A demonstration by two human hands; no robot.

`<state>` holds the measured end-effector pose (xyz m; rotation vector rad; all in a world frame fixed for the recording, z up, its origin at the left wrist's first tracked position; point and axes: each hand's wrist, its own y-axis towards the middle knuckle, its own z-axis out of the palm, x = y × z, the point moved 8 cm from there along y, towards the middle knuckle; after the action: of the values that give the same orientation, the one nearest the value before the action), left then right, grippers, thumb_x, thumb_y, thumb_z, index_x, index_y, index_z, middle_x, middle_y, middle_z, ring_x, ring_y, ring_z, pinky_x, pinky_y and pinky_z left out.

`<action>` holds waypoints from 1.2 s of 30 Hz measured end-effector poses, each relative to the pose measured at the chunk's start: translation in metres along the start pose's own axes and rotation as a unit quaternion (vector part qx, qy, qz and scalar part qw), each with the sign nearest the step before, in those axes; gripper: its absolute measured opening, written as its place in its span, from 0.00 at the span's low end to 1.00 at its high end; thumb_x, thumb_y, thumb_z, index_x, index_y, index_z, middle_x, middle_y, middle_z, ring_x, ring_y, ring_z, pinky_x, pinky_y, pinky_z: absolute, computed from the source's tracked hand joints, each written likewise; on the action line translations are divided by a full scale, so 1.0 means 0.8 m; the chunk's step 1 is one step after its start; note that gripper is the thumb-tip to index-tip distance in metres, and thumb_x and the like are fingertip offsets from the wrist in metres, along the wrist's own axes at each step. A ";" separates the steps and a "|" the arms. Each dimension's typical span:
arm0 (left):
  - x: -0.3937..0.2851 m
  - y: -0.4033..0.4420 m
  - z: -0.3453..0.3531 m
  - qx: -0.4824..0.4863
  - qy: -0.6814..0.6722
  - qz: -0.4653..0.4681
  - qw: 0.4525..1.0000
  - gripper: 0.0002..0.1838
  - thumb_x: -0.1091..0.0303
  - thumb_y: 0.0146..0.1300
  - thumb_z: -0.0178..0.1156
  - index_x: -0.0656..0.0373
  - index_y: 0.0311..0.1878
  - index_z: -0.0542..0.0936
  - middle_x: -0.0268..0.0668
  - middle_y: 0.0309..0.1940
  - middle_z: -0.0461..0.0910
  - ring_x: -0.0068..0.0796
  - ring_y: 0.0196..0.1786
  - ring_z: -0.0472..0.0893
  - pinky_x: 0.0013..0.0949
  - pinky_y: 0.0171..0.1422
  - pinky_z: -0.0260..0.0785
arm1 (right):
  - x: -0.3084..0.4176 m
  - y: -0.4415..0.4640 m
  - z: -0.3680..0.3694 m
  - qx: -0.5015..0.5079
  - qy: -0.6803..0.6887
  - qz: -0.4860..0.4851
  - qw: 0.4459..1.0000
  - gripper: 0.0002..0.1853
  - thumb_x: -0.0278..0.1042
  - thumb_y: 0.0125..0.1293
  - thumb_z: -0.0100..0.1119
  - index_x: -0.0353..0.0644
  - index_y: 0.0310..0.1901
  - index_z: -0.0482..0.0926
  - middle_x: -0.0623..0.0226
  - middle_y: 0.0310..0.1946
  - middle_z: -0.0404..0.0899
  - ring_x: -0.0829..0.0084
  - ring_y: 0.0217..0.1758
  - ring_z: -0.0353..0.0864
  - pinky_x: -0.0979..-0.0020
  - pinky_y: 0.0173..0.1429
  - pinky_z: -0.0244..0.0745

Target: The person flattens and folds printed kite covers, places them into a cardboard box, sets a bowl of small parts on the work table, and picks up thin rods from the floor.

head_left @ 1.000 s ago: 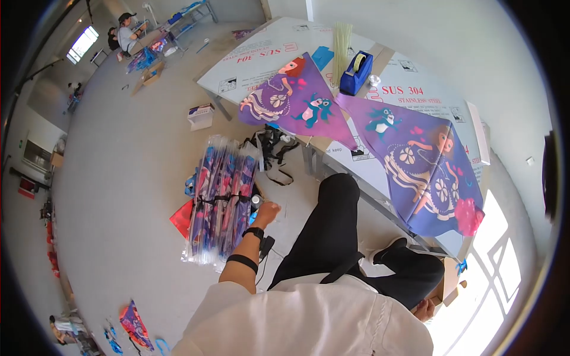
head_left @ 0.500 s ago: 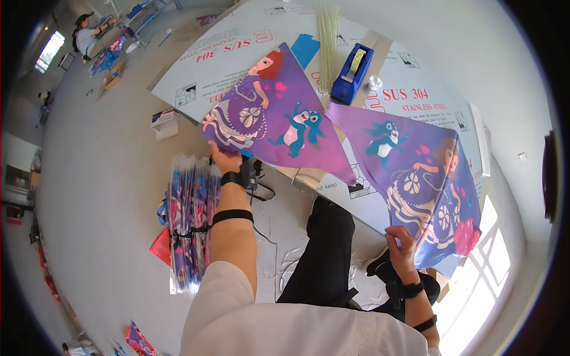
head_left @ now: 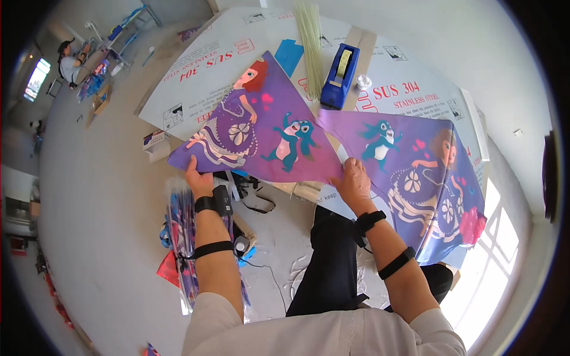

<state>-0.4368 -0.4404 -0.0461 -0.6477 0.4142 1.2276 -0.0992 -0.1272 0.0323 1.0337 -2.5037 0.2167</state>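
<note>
A purple printed kite sail (head_left: pixel 234 133), with a princess and a blue animal on each wing, lies spread over the table. My left hand (head_left: pixel 199 180) pinches the lower edge near the left wing's outer corner, its thumb on top and its other fingers hidden underneath. At the inner lower corner of that wing, my right hand (head_left: pixel 354 183) is closed on the fabric, fingers bent. The right wing (head_left: pixel 409 172) lies beside that hand, with a lengthwise crease and a pink patch at its lower right end.
A blue tape dispenser (head_left: pixel 339 77), a small white roll (head_left: pixel 363 82) and a bundle of thin pale rods (head_left: pixel 309 50) are on the board-covered table (head_left: pixel 261 32). Packed printed bundles (head_left: pixel 185 237) stand at my left below the table. Another person (head_left: pixel 70 62) works far left.
My right hand has moved up and left from the right wing's lower edge to the left wing's inner corner. My left hand has shifted left with the outer corner, pulling that wing wider.
</note>
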 end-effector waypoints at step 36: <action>-0.036 -0.014 0.036 -0.118 0.156 0.092 0.976 0.17 0.69 0.67 0.59 0.61 0.58 0.75 0.39 0.54 0.79 0.37 0.54 0.79 0.43 0.61 0.72 | -0.025 0.035 0.034 0.103 0.487 0.184 0.848 0.14 0.36 0.48 0.71 0.34 0.26 0.78 0.63 0.21 0.80 0.68 0.23 0.79 0.66 0.28 0.73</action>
<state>-0.4363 -0.4443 -0.0043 -1.0324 0.6053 1.3671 -0.1146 -0.1028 -0.0001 0.3126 -1.6980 0.8906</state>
